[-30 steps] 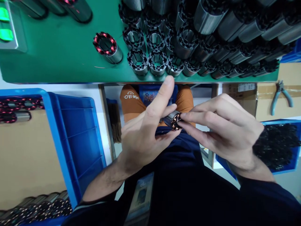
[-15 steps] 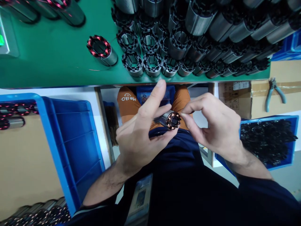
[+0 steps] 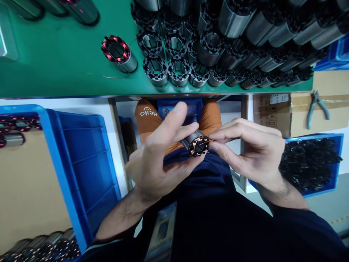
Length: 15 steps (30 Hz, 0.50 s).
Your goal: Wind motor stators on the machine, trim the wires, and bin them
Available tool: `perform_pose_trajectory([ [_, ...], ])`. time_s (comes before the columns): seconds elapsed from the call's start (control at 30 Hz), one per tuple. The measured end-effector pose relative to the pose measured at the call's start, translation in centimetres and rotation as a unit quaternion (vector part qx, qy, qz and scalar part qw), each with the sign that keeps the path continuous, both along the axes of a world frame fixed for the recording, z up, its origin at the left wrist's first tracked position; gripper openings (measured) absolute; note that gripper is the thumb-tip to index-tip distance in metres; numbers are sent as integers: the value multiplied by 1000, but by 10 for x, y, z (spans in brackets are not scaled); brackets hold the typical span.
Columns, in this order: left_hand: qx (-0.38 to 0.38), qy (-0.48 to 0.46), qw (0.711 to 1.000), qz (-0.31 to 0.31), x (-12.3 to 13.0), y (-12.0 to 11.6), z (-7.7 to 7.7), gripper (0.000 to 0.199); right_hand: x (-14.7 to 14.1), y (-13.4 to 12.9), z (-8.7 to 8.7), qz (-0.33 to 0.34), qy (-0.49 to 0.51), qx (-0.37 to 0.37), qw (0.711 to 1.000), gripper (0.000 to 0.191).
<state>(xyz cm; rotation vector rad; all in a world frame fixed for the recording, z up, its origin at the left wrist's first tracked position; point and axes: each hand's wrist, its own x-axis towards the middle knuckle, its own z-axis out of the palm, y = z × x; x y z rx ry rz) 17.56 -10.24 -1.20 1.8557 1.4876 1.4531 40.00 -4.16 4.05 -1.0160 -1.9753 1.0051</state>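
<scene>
A metal cylinder with copper windings (image 3: 196, 144) is held over my lap, its wound open end facing up and to the right. My left hand (image 3: 160, 156) grips it from the left, fingers round its side. The thumb and forefinger of my right hand (image 3: 251, 151) are pinched together at the right rim, on what looks like a thin copper wire. On the green table (image 3: 65, 72) stands a cylinder with red windings (image 3: 120, 54), left of rows of unwound cylinders with black ends (image 3: 178, 71).
Blue crates stand at the left (image 3: 81, 153) and at the right (image 3: 339, 160), the right one full of black parts (image 3: 311, 162). Pliers (image 3: 316, 107) lie on a cardboard box (image 3: 300, 123). The table's front edge runs just beyond my hands.
The held cylinder has turned slightly, showing more of its wound end. My right hand's fingers have closed up at its rim and shifted slightly down. My left hand has moved a little left.
</scene>
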Motion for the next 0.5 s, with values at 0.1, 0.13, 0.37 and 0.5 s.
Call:
perform_pose_trajectory([
  [0.1,15,22,1000,6,4,3,0,92,-1,2,1,10,-33,16,999,12],
  [0.13,5,20,1000,4,4,2,0,89,-1,2,-1,15,-37,17,999,12],
  [0.37,-74,-10,997,-1,-1,-9,1,80,-4,0,-33,-22,146,-154,977,17],
  [0.5,-97,-27,995,-26,-6,-10,-6,86,-1,-6,-30,-62,62,-30,996,5],
])
